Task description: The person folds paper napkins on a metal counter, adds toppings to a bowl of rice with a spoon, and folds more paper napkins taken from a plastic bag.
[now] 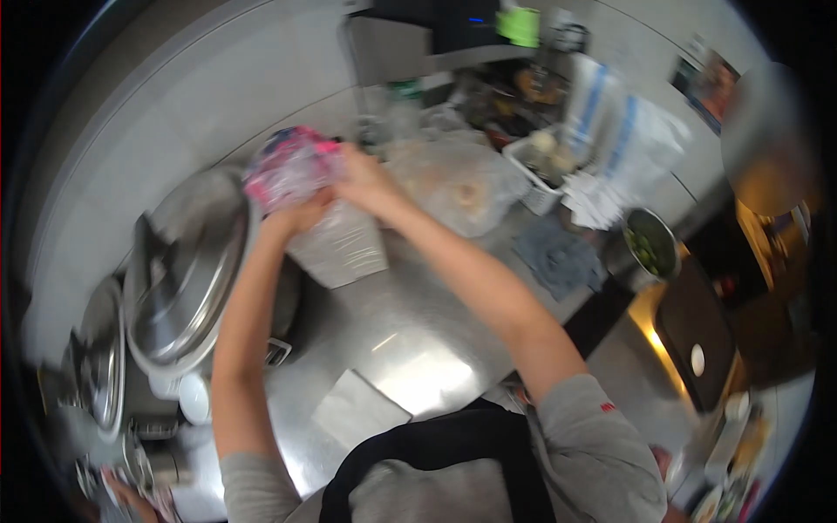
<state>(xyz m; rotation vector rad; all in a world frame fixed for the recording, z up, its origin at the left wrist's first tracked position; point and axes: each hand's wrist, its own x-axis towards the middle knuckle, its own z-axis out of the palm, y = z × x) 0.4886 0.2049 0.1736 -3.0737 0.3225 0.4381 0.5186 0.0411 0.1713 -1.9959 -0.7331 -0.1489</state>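
Both arms reach forward over the steel counter to a crinkled clear-and-pink plastic bag (292,174). My left hand (305,215) is closed on the bag's lower edge. At its right side, my right hand (364,181) has its fingers curled in on the plastic, with motion blurring the fingertips. Just beneath the hands stands a whitish, ridged stack (342,253), partly covered by the bag and my left hand. A large clear bag (466,187) with pale contents lies to the right of my right forearm.
Big lidded metal cookers (187,279) line the left side. A folded white sheet (359,408) lies on the counter (418,322). Rightward are a grey-blue cloth (558,253), a white basket (542,199) and a metal pot (667,235) with greens. Another person's hand (122,490) shows at lower left.
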